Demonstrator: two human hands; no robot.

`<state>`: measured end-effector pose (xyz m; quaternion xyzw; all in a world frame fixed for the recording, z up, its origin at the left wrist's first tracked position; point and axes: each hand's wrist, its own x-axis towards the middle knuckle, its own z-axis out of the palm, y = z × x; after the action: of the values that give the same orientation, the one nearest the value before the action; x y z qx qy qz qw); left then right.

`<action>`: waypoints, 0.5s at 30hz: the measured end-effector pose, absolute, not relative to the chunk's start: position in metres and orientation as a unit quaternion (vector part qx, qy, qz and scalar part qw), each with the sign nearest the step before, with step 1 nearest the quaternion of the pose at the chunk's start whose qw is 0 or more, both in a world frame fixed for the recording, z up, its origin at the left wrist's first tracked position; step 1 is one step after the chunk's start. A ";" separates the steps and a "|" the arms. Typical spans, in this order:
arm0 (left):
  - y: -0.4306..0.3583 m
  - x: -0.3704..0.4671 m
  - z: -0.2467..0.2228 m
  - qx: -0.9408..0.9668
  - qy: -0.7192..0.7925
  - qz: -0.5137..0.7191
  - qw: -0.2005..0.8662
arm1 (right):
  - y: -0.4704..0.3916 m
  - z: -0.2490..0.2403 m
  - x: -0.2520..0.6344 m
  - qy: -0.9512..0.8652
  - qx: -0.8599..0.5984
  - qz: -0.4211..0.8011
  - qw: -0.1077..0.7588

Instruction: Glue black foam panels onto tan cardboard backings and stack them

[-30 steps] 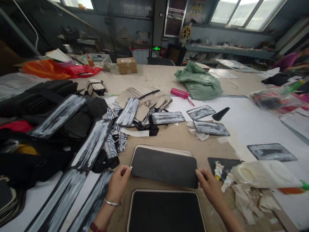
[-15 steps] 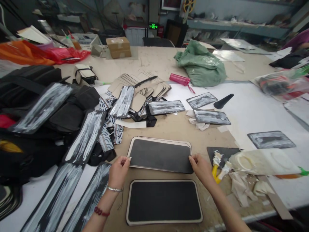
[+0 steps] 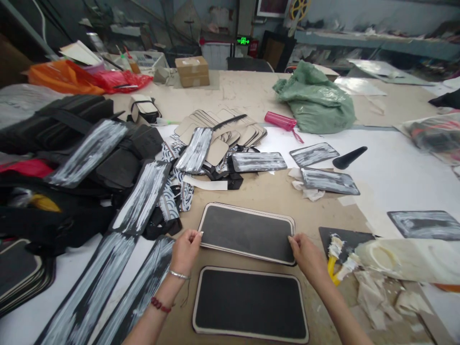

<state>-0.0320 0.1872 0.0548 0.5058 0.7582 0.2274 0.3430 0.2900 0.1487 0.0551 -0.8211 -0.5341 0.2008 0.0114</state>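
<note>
A black rectangular panel [image 3: 247, 232] with rounded corners lies over a beige-rimmed panel of like shape, whose rim shows along the top and sides. My left hand [image 3: 187, 250] pinches the left edge of the black panel between thumb and fingers. At the opposite end, my right hand [image 3: 308, 254] pinches the right edge, fingers curled. Nearer to me rests a second black panel [image 3: 251, 304] with a beige border, flat on the brown board and touched by neither hand. Any gap between the two upper layers is too small to make out.
Glue-streaked black strips [image 3: 142, 199] lie at the left and farther back. Two yellow-handled brushes [image 3: 334, 261] rest by a whitish plastic container [image 3: 406, 256] on the right. Behind are a stack of beige pieces [image 3: 219, 127], a pink case [image 3: 280, 120] and a green bag [image 3: 318, 100].
The camera view has swung, so the scene sits farther right in the picture. The black panel lies more evenly within the beige rim. Both hands keep their pinch on its edges.
</note>
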 end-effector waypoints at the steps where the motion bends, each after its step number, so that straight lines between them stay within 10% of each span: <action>1: 0.187 -0.032 0.054 0.506 0.758 0.231 0.342 | 0.149 0.055 0.290 -0.536 -0.820 0.200 0.008; 15: 0.188 -0.034 0.052 0.487 0.761 0.237 0.357 | 0.153 0.054 0.291 -0.544 -0.814 0.196 -0.053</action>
<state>-0.0338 0.1877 0.0522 0.4872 0.7610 0.2366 0.3570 0.2912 0.1532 0.0539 -0.8144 -0.5435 0.1963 -0.0533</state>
